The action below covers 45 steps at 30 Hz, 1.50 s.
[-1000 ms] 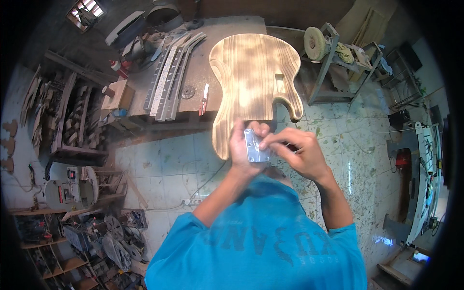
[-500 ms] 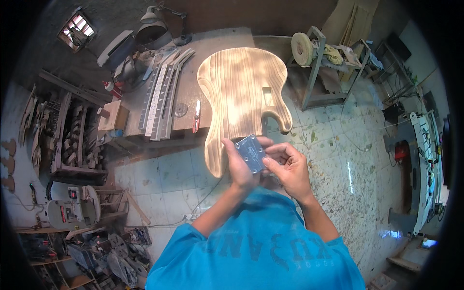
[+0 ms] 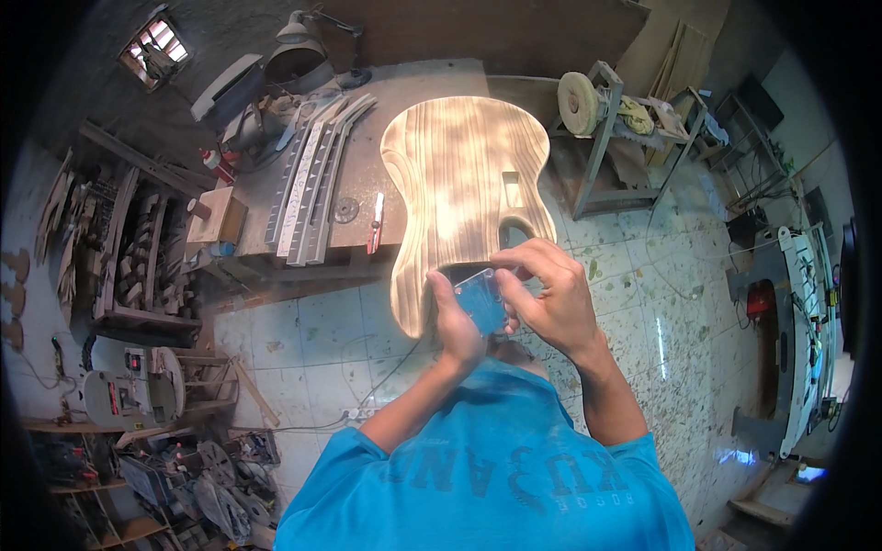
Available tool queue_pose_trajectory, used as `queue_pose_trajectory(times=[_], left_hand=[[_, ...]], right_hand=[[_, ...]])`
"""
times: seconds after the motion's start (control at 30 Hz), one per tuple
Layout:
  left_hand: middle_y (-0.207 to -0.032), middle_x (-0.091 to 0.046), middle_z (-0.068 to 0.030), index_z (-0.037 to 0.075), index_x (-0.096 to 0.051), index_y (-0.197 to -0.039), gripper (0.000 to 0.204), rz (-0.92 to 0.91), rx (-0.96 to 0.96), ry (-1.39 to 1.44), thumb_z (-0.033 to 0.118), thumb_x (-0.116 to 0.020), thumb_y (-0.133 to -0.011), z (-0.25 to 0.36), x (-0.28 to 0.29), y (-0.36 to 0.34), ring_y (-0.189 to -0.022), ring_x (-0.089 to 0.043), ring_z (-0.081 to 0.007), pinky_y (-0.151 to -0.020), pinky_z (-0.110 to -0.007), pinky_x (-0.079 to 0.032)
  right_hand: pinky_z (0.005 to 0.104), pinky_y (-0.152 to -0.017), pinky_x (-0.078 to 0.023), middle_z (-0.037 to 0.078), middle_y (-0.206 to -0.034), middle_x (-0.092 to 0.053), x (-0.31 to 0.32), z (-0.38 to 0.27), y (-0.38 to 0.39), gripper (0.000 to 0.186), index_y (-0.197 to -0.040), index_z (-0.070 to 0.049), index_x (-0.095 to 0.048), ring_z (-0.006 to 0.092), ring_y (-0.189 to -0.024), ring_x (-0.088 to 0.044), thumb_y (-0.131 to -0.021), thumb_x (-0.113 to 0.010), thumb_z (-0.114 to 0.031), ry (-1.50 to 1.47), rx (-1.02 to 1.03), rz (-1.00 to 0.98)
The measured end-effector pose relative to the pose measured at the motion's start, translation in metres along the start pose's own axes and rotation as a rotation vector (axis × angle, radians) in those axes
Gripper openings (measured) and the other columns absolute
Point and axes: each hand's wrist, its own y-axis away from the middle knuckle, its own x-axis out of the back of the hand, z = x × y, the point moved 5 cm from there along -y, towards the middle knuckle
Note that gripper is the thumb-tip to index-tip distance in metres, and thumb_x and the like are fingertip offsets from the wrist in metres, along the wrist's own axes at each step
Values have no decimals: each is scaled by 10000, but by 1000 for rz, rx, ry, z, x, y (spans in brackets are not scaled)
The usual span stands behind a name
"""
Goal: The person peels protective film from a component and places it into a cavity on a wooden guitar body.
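Plate at guitar body's near end, handheld. Versus half second ago: plate tilted, face now bluish; right hand shifted to upper corner, fingertips close together, pinch uncertain. Left hand closed on plate. Change suggests regripping, not placement.

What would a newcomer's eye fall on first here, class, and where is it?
Probably the large pale, dark-grained guitar body in the upper middle, dappled with light. Just below it, the left hand holds a shiny rectangular plate, with fingers of the right hand at its upper right corner. The bright blue shirt fills the lower middle.
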Motion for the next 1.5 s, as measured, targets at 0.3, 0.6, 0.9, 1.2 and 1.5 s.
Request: queue_pose_trajectory(times=[0.3,0.6,0.9,1.2,1.5], left_hand=[[-798,-648,-84,7,-647,-1002,981,-117,-97,-70,832,-115,-999,-1,4,3,-628,-636,-188,-542,-317,-526],[-947,-677,-52,34,-614,-1126,781,-35,-164,-72,716,-238,-1080,3,0,8,-759,-671,-147,-665,-291,-567],[-888,-676,-61,37,-620,-1090,790,-61,-184,-53,723,-229,-1077,0,5,3,-708,-649,-160,-624,-306,-548],[-828,-658,-70,35,-609,-1068,796,-25,-209,-118,726,-216,-1075,7,1,5,-670,-637,-162,-587,-297,-536],[-844,-660,-64,41,-605,-1076,777,-65,-201,-95,713,-214,-1082,8,4,6,-660,-631,-152,-554,-289,-526]], right_hand=[[388,-727,-579,125,-879,-755,-3,-3,3,125,-962,-11,-758,286,-791,-718,-844,-730,-44,79,95,-80],[388,-722,-582,104,-915,-760,-1,-8,17,171,-1005,-20,-764,277,-796,-710,-834,-763,-21,199,228,-9],[367,-729,-570,91,-998,-769,-5,-7,24,266,-1093,-21,-774,261,-822,-680,-827,-772,-15,217,292,55],[362,-725,-562,90,-1009,-771,-5,-10,23,301,-1122,-5,-770,256,-816,-673,-822,-751,-5,209,313,53],[359,-731,-565,91,-1011,-771,-8,-13,22,302,-1112,0,-769,255,-828,-678,-810,-761,1,209,328,58]])
